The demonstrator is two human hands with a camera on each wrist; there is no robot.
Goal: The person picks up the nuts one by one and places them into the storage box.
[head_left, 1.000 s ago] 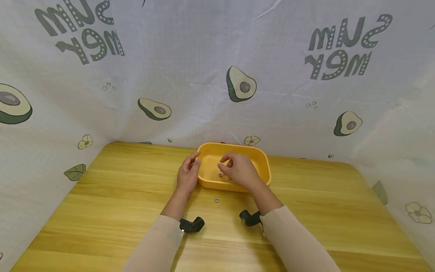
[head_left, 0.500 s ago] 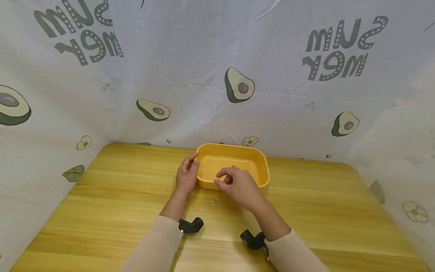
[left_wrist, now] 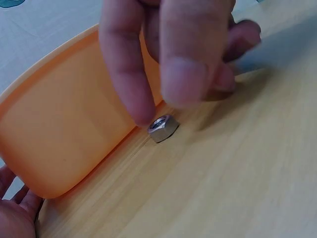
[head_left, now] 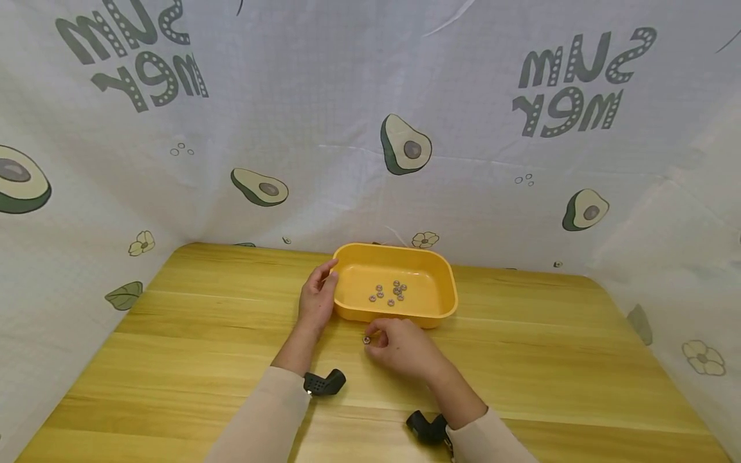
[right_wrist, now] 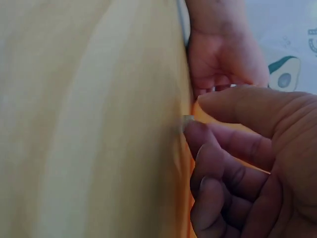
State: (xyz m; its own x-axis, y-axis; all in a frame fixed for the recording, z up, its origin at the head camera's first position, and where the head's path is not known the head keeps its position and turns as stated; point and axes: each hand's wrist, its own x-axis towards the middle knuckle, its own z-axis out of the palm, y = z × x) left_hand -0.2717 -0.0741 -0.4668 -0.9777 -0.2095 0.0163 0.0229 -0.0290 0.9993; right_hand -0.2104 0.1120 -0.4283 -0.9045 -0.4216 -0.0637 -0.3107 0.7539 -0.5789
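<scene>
A yellow plastic bin stands on the wooden table, with several small metal nuts on its floor. My left hand rests against the outside of the bin's left end, fingertips at the rim. Just in front of the bin, a single hex nut lies flat on the table. My right hand hovers low over that nut, thumb and forefinger parted around it. In the left wrist view the forefinger is right beside the nut, the thumb above it; whether they touch it is unclear.
The table is wood-grained and spreads to both sides of the bin. A pale cloth printed with avocados hangs close behind the bin. Black wrist cameras sit at both sleeves.
My right hand has drawn back from inside the bin, over its front rim, and down to the loose nut on the table. The left hand has stayed at the bin's end.
</scene>
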